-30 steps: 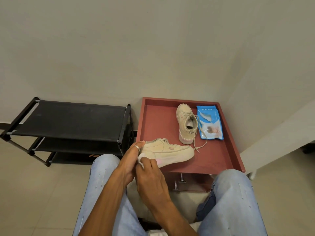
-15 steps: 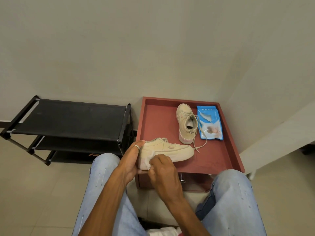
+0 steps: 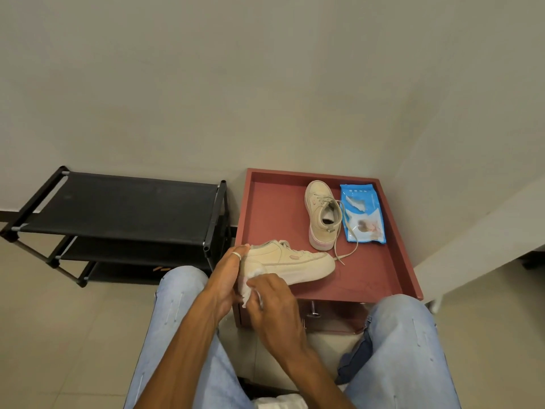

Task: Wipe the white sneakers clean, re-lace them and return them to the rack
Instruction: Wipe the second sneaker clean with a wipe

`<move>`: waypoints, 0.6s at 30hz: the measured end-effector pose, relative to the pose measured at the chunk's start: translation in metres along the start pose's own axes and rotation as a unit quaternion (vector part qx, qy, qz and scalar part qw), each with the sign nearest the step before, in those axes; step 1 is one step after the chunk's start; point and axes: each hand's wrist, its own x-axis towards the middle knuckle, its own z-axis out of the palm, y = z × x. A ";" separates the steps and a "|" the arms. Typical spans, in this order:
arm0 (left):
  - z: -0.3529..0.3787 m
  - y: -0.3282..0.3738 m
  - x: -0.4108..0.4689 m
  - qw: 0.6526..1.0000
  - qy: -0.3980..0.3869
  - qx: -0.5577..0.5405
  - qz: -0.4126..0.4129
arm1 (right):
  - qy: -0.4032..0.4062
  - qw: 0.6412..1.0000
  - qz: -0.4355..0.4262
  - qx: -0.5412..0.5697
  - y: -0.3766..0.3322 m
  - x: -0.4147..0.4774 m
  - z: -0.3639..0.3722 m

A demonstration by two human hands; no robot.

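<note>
White sneaker points right, left hand gripping heel, right hand clutching wipe.

Red tray-topped table against beige wall, on tiled floor.

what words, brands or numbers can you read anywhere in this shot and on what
No text here is legible.
Wet wipes pack: a row of small white print along the top edge, too small to read.
Near sneaker: a pink patch on its side, blurred, no letters readable.
Shoe rack: an orange mark on the bottom shelf, too blurred to read.
</note>
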 end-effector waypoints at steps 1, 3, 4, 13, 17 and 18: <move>0.000 0.000 0.000 1.000 0.002 0.002 -0.001 | 0.003 1.000 -0.006 -0.010 0.000 0.000 0.000; -0.001 0.000 0.000 1.000 0.004 0.006 -0.002 | 0.011 1.000 -0.009 -0.019 0.001 0.000 -0.003; 0.000 0.000 0.000 1.000 0.003 0.007 -0.001 | 0.011 1.000 -0.012 -0.024 0.003 0.000 -0.004; 0.002 0.003 -0.004 1.000 -0.002 0.003 -0.005 | 0.005 0.996 0.002 -0.089 0.036 0.002 -0.016; 0.002 0.004 -0.004 1.000 -0.007 -0.001 -0.012 | 0.049 0.988 0.099 -0.108 0.067 0.005 -0.027; 0.002 0.004 -0.003 1.000 -0.007 -0.004 -0.014 | 0.055 0.985 0.123 -0.112 0.073 0.005 -0.028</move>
